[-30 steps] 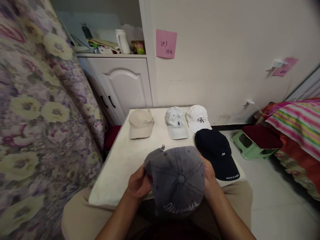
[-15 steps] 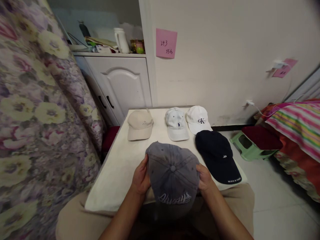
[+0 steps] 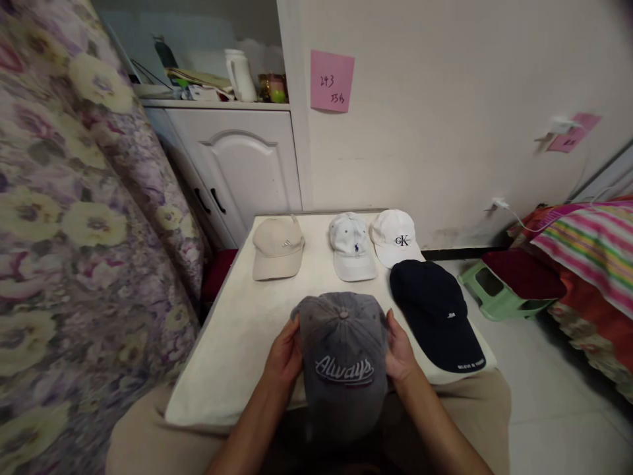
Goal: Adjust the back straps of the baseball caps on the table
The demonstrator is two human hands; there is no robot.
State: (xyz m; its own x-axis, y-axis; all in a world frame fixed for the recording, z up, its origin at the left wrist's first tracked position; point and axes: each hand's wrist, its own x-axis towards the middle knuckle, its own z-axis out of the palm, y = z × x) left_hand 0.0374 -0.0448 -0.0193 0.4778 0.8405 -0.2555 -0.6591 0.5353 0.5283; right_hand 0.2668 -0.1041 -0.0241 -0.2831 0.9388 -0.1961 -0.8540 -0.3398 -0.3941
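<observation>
Between my two hands is a grey baseball cap point(image 3: 343, 336) with "Always" stitched on its front, its brim towards me. My left hand point(image 3: 285, 353) is closed on the cap's left side, and my right hand point(image 3: 399, 349) grips the right side; some fingers are hidden behind the fabric. Beyond it on the table lie a beige cap point(image 3: 278, 247), a pale cap with a small dark rider logo point(image 3: 350, 244) and a white cap lettered "CK" point(image 3: 394, 236). A navy cap point(image 3: 430, 307) rests to the right, close to my right hand.
The caps lie on a cream-covered table point(image 3: 222, 356) against the wall. A floral curtain point(image 3: 74, 264) hangs at left, beside a white cabinet point(image 3: 242, 158). On the right are a green stool point(image 3: 487, 300) with a dark red top and a bed with a striped cover point(image 3: 588, 247).
The grey cap has tilted in my hands, so its front lettering now faces up more plainly. My hands stay at its sides. The other caps lie as before; the view has shifted slightly.
</observation>
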